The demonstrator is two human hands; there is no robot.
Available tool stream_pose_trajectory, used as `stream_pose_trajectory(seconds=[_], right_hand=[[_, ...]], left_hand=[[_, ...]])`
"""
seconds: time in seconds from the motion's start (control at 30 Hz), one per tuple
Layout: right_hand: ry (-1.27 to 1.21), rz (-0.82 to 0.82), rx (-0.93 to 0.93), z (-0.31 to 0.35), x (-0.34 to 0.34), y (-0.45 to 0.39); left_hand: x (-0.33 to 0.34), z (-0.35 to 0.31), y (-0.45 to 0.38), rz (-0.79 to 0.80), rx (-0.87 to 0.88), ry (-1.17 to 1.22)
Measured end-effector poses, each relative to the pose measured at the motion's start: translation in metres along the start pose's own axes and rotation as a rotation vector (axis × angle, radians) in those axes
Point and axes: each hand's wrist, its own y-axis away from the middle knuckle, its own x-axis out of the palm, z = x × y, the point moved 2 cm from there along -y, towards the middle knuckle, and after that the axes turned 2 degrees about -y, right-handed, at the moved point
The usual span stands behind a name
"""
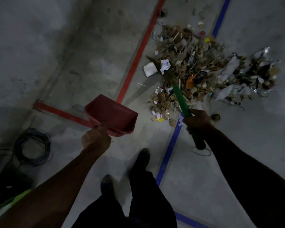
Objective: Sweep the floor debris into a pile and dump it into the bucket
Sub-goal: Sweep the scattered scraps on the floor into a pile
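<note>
The left hand (95, 137) has its grip curled tight round the handle of a red dustpan (113, 115), held above the floor (72, 63). The right hand (198, 120) clenches a green broom handle (181, 99), its head lost in the debris pile (204, 66) between red and blue floor lines. No bucket can be made out in the dim view.
</note>
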Motion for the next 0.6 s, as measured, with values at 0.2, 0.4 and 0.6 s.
stream_pose_trajectory(seconds=[0.2,0.4,0.6], right_hand=[[-0.2,-0.024,0.019,0.002,-0.012,0.064],[-0.263,-0.007,0.007,0.014,-0.02,0.113],[-0.12,-0.038,-0.038,0.029,-0.026,0.125]], left_hand=[[-0.018,-0.013,-0.001,-0.029,0.102,0.059],[-0.063,-0.035,-0.005,-0.037,0.144,0.104],[-0.111,-0.068,-0.047,-0.033,0.295,0.138]])
